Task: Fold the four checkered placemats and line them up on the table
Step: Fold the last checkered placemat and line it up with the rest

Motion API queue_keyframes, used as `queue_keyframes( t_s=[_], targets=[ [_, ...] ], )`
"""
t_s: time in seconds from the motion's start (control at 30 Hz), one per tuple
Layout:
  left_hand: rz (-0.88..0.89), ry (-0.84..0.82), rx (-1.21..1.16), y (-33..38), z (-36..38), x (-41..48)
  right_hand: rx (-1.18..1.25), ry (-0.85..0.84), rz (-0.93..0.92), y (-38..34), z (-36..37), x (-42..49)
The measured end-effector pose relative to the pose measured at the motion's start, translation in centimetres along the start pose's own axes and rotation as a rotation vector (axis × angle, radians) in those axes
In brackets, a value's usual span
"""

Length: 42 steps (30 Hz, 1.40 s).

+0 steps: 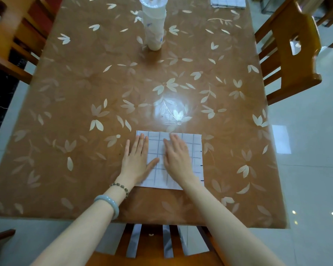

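Placemat, white cloth with a grey check point(195, 150), folded square near the table edge; left hand point(136, 160) and right hand point(176, 156) pressed flat, fingers spread, smoothing it. Next it probably needs lining up

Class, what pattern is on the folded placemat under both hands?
The placemat is white with a thin dark grid of checks, seen clearly in the head view.

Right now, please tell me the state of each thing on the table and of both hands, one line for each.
near placemat: folded, lying flat under both hands.
far placemat: looks folded, at the far right edge, partly out of view.
left hand: open, flat on the near placemat's left edge.
right hand: open, flat on its middle.
clear container: upright, far centre.
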<state>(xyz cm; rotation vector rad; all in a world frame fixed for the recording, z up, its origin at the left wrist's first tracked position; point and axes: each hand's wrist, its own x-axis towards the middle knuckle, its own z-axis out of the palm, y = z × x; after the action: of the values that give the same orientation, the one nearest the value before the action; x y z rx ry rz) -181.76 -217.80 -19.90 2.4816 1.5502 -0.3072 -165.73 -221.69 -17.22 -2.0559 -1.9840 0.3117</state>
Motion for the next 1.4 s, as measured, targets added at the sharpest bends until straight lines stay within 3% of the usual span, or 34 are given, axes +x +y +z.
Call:
queue_keyframes(
  t_s=[0.13, 0.43, 0.6, 0.7, 0.87, 1.3, 1.4],
  targets=[
    [0.004, 0.049, 0.013, -0.1, 0.5, -0.1, -0.05, -0.218, -0.039, -1.5, 2.3, 1.5],
    [0.029, 0.099, -0.016, -0.6, 0.9, -0.1, -0.134, -0.144, 0.148, 6.6, 0.5, -1.0],
    [-0.05, 0.111, -0.05, 0.0, 0.4, -0.3, -0.173, -0.117, 0.183, 7.0, 0.1, -1.5],
    [0.038, 0.136, -0.09, 3.3, -0.2, 0.3, -0.179, -0.118, 0.184, 6.9, 0.2, -1.6],
    [0.212, 0.001, -0.054, 7.4, 0.5, 0.3, -0.182, -0.14, 0.198, 7.1, 0.3, -1.5],
    [-0.135, 0.086, -0.067, -1.7, 0.4, -2.5, -0.196, -0.104, 0.172, 7.3, 0.7, -1.6],
    [-0.076, 0.115, -0.104, 0.0, -0.9, -1.0, -0.193, -0.115, 0.177, 7.3, 0.7, -1.6]
  ],
)
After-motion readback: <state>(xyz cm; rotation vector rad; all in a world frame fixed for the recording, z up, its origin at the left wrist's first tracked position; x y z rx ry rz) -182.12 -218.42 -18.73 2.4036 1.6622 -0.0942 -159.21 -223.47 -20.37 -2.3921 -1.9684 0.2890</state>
